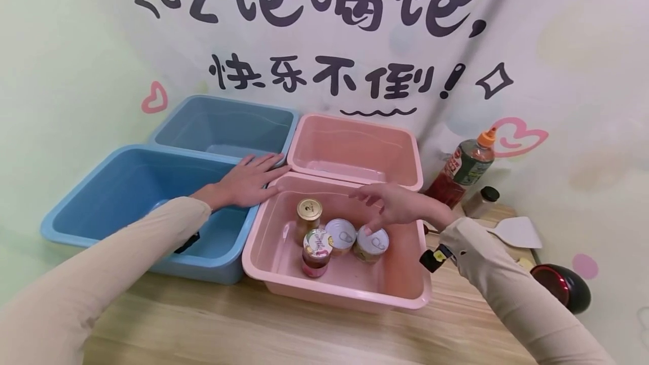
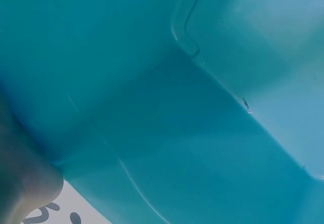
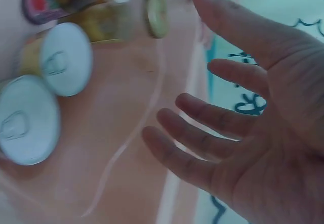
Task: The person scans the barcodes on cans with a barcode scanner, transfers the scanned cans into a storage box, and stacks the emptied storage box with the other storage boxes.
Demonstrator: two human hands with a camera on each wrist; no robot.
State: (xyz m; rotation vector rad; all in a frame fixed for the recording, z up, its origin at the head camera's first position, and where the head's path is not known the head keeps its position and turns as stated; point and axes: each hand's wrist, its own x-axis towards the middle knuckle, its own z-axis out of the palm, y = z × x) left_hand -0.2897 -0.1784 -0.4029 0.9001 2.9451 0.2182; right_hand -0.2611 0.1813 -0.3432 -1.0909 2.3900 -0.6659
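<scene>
My left hand [image 1: 248, 182] rests with spread fingers on the rim between the front blue bin [image 1: 127, 156] and the front pink bin [image 1: 329, 292]. Over the pink bin's right half hovers my right hand [image 1: 398, 205], fingers loosely bent and holding nothing, as the right wrist view also shows. Below it stand two pull-tab cans, a right can [image 1: 372, 243] and a left can [image 1: 340, 235]. Beside them are a gold-lidded jar [image 1: 309, 213] and a jar with a patterned lid [image 1: 317, 249]. The left wrist view shows mostly the blue bin's inner wall [image 2: 126, 107].
Behind stand a second blue bin [image 1: 223, 123] and a second pink bin [image 1: 355, 145]. To the right are a sauce bottle [image 1: 463, 168] with an orange cap, a black-capped jar [image 1: 481, 201], a white spatula [image 1: 517, 232] and a black rounded object [image 1: 563, 287].
</scene>
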